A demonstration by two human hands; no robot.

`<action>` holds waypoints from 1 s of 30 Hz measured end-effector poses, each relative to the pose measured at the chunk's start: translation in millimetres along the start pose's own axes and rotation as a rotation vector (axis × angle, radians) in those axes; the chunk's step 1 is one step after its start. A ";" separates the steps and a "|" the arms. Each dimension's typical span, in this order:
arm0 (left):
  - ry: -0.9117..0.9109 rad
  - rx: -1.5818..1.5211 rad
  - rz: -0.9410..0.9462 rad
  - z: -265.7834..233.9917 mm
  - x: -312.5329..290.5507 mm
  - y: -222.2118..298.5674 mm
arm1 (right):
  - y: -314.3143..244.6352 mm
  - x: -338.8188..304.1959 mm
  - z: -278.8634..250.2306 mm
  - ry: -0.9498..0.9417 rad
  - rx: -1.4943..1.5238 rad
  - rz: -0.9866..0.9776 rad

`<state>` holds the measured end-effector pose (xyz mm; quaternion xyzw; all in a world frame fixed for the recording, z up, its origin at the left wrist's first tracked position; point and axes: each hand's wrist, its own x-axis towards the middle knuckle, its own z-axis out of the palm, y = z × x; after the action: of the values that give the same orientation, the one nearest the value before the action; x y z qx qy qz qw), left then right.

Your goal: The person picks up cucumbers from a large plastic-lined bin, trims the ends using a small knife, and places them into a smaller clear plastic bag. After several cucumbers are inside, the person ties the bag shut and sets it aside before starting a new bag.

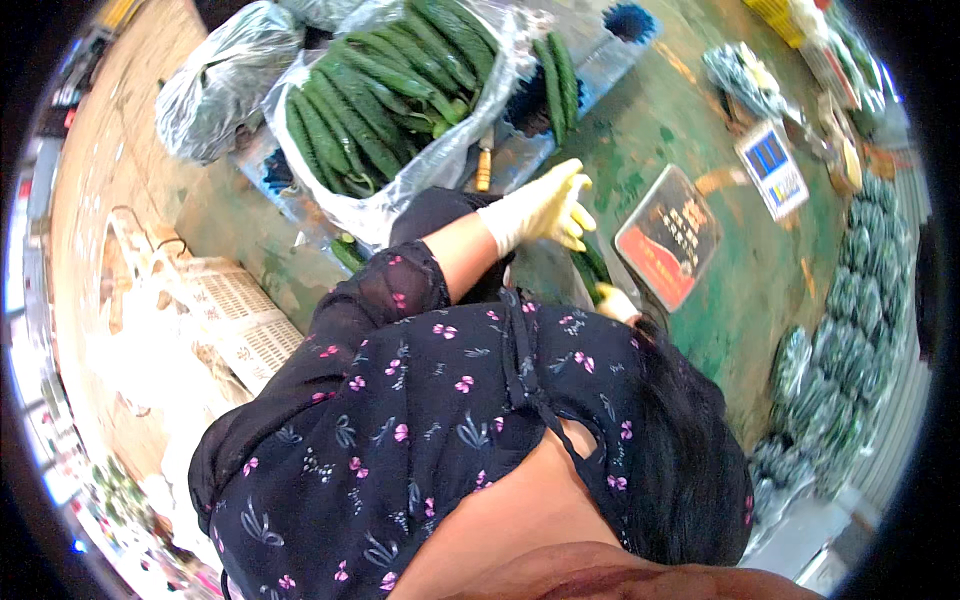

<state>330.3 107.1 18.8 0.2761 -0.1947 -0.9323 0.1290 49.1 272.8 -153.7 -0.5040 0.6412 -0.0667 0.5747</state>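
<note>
My left hand (545,212), in a pale yellow glove, reaches out to the right in mid-view. Its fingers are spread and nothing shows in them. Lower and to the right, my right hand (617,303), also gloved, is partly hidden by my hair and clothing. Its fingers close at the near end of dark green cucumbers (590,268); how many is hard to make out. A large clear plastic bag (385,212), opened wide, holds rows of cucumbers (390,85) beyond my left arm. Two more cucumbers (557,88) lie right of that bag.
A wooden-handled tool (484,168) stands by the bag over a blue pallet (597,75). Right of my hands lies a dark-and-red square plate (668,240), with a white-and-blue panel (771,170) beyond. Packed green bags (840,340) line the right; a pale woven sack (240,315) lies left.
</note>
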 end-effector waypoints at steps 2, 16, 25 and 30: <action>0.001 0.002 0.019 -3.0 -3.1 -3.9 | -26.9 -10.8 -11.3 -0.077 -0.356 0.249; 0.080 0.143 0.044 9.6 -4.9 -19.3 | -434.5 114.9 -34.1 0.366 -0.320 -0.701; 0.115 0.240 0.074 14.0 -16.1 -2.8 | -486.5 183.0 44.5 0.383 -1.174 -0.469; 0.092 0.215 0.108 10.9 -16.3 -8.0 | -470.9 196.9 67.6 0.566 -1.239 -0.412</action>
<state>336.3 123.1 31.2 0.3197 -0.3018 -0.8843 0.1574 405.1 -63.6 5.2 -0.8124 0.5775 0.0747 -0.0305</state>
